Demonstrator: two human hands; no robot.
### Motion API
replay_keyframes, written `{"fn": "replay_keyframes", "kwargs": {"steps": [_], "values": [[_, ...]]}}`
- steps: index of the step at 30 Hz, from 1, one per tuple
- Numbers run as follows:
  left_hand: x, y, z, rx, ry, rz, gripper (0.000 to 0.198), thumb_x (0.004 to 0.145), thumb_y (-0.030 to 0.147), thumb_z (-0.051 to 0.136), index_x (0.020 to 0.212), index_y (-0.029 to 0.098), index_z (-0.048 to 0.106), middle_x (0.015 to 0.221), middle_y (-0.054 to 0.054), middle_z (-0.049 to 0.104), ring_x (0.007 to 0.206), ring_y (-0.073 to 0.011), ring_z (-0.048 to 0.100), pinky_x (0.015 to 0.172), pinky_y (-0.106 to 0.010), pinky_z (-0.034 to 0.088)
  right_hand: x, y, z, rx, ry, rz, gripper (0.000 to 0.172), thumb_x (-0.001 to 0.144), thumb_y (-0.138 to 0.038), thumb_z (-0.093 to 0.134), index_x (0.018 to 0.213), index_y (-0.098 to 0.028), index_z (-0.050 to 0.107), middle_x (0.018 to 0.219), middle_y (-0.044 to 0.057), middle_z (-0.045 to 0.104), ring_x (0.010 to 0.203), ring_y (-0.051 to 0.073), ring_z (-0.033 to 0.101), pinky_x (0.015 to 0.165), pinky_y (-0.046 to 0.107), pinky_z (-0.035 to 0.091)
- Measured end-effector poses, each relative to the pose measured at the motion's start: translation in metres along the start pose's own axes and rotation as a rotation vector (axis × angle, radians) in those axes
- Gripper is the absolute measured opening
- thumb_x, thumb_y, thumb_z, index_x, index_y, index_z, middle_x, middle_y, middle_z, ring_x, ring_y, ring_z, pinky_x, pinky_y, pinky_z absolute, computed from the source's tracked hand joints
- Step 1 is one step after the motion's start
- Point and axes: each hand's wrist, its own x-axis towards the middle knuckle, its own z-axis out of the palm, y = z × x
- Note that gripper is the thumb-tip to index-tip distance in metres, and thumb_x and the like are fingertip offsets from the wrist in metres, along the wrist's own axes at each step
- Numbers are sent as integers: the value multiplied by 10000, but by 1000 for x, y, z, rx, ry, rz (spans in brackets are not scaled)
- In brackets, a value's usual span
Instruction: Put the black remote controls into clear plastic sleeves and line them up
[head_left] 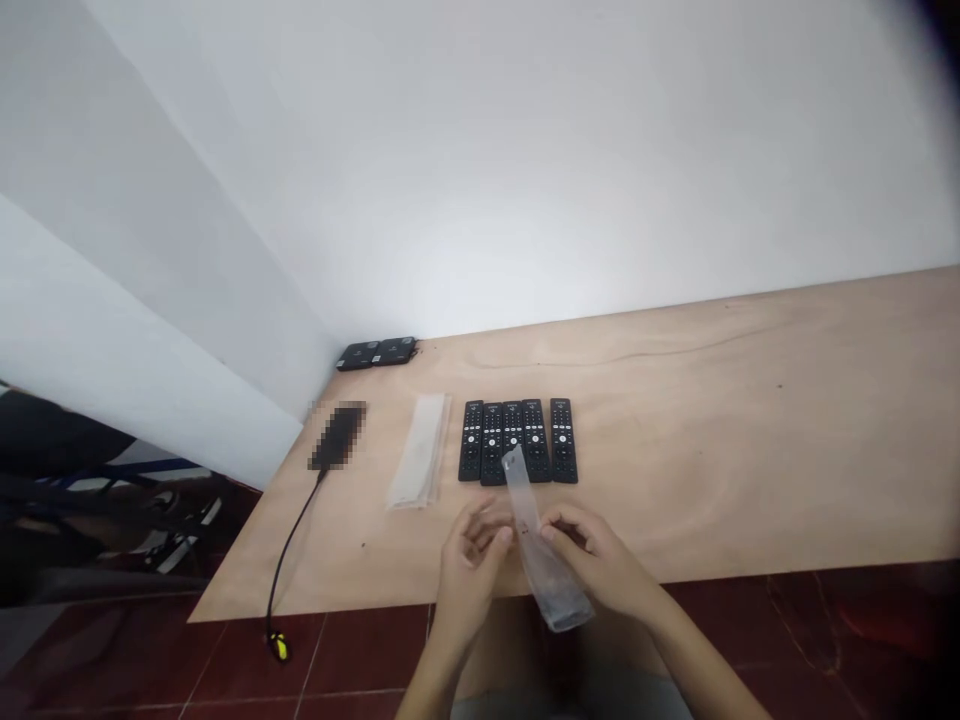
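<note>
Plywood table (750, 420) below me: left hand (471, 548) and right hand (592, 555) both pinch a clear sleeve (525, 500) at the near edge, with a dark remote (559, 592) seemingly low inside. I judge bagging is underway; next calls for seating it fully. A row of remotes (517, 440) lies beyond.

Pixelation is hiding the black device (337, 437) on the cable (289, 545); the clear sleeve (520, 490) is covering the lower ends of two remotes (513, 440).
</note>
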Motion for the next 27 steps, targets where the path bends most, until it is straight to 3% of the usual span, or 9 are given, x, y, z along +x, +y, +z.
{"fn": "replay_keyframes", "kwargs": {"steps": [3,6,10,12,15,20,23,27], "values": [[-1,-2,4,21,80,10,633,900,593,829,1367,206,647,1273,-176,791,1176,-320,799,980,-448,670,2,3,0,39,-18,-7,388,1100,-572,582,1000,-223,719,979,35,712,950,241,652,854,328,521],[-3,-2,7,-60,22,-60,647,905,582,833,1401,209,649,1276,-171,803,1227,-322,780,1016,-445,651,4,7,0,86,-22,-7,375,1090,-571,607,1021,-222,726,1000,36,722,970,244,658,864,328,519],[-2,2,5,-123,55,-120,595,886,527,875,1339,183,701,1147,-147,840,1078,-294,817,909,-386,659,6,10,0,129,-5,3,381,1080,-575,626,1016,-212,724,980,39,730,946,240,668,853,329,521],[7,12,-9,-58,127,-63,554,857,510,906,1266,171,747,1120,-136,843,996,-263,815,861,-352,653,7,11,-1,143,20,-3,376,1089,-560,620,1014,-208,730,960,42,731,940,240,678,865,338,523],[39,40,-49,108,202,63,543,841,509,918,1242,167,784,1046,-107,841,858,-207,776,775,-303,629,6,13,-2,156,77,-14,369,1096,-544,616,985,-209,724,905,33,710,899,232,676,854,343,520],[110,77,-120,380,250,197,643,881,576,836,1339,135,742,1187,-156,825,998,-255,791,853,-363,642,5,18,-2,160,110,-18,359,1101,-521,608,959,-211,720,876,29,686,875,229,663,826,341,514],[143,72,-139,508,238,183,596,820,544,852,1222,109,784,1164,-188,826,937,-287,797,788,-399,653,4,19,-1,158,97,-19,360,1102,-522,604,971,-209,727,901,34,694,890,232,663,825,336,515],[168,52,-146,697,245,189,402,817,458,780,1054,135,804,1053,-170,837,845,-298,794,754,-430,660,4,19,-1,139,100,-16,386,1105,-541,586,965,-207,720,925,34,700,882,222,649,805,324,501]]}}
